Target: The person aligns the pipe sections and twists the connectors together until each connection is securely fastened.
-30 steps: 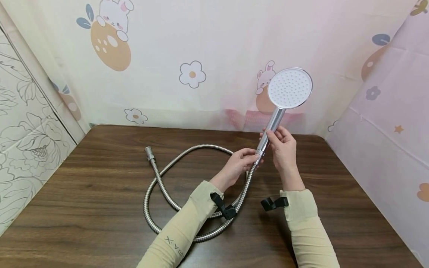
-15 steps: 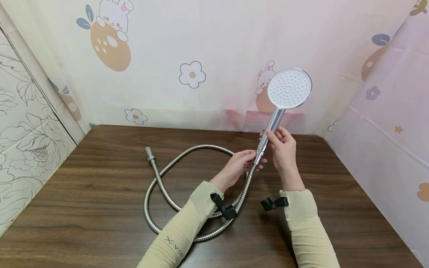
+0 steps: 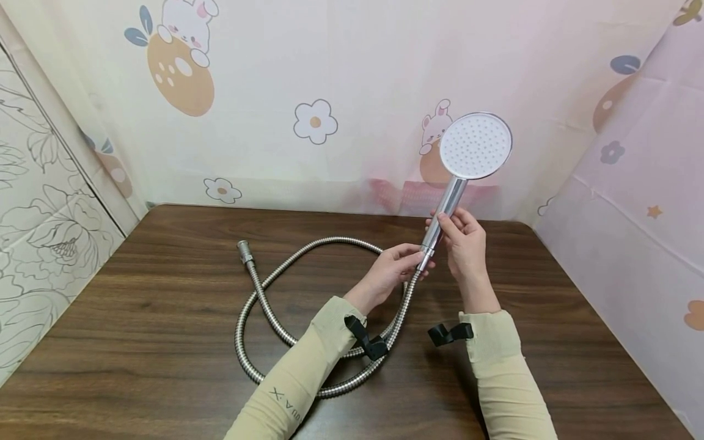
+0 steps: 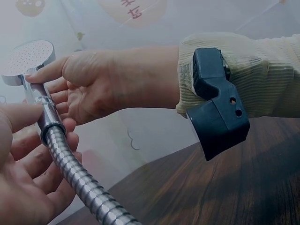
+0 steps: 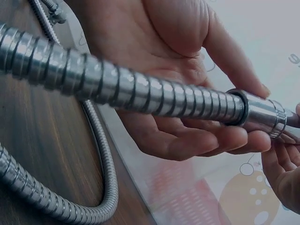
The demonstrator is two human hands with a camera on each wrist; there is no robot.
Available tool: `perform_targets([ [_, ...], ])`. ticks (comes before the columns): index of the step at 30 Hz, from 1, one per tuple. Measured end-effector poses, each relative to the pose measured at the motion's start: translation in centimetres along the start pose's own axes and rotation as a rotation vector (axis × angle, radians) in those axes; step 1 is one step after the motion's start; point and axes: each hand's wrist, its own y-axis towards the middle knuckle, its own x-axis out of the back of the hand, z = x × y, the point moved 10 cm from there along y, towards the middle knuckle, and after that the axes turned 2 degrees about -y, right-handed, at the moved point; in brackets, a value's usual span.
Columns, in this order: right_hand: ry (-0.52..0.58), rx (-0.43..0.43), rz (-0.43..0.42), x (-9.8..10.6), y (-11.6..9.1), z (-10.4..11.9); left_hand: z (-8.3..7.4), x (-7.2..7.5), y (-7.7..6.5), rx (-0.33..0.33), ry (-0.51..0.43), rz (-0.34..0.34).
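Observation:
A chrome shower head [image 3: 476,145] with a white nozzle face is held up, tilted to the right, above the table's far right. My right hand [image 3: 467,247] grips its handle [image 3: 451,194] between thumb and fingers. Just below, the left hand [image 3: 387,272] pinches the smooth metal nut [image 5: 262,112] at the end of the shower hose [image 3: 406,304]. In the right wrist view, the left thumb lies on top of the nut and the fingers are beneath it. The nut meets the handle's lower end; the thread inside is hidden.
The ribbed hose loops over the dark wooden table [image 3: 137,330], passing under the left forearm. Its other end fitting [image 3: 245,251] lies at the loop's left. A patterned curtain [image 3: 352,73] hangs behind the table. Each wrist carries a black camera mount [image 4: 218,103].
The left fingers have shifted about the nut, first loosening to below it, then back with the thumb on it. The right hand and shower head have hardly moved.

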Motion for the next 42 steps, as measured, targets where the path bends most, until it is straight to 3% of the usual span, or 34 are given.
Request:
perform_targets([
  [9,-0.04,-0.037,0.055,-0.3,-0.1,-0.2,-0.8,0.4,-0.5,-0.018,0.112,-0.097],
  [15,-0.051,-0.078,0.061,-0.3,-0.2,-0.5,-0.6,0.6,-0.7,0.01,0.146,-0.157],
  [26,-0.092,-0.182,0.081,0.3,-0.2,-1.8,0.4,0.1,-0.9,0.068,0.129,-0.165],
  [32,-0.166,-0.223,0.112,0.5,-0.4,-2.6,0.8,0.0,-0.9,0.097,0.138,-0.146],
  [35,-0.189,-0.266,0.079,0.9,-0.5,-3.0,1.0,-0.3,-0.9,0.1,0.137,-0.125],
  [42,-0.254,-0.35,-0.114,3.3,-1.2,-4.0,2.1,-1.2,-1.4,0.125,0.128,-0.125],
])
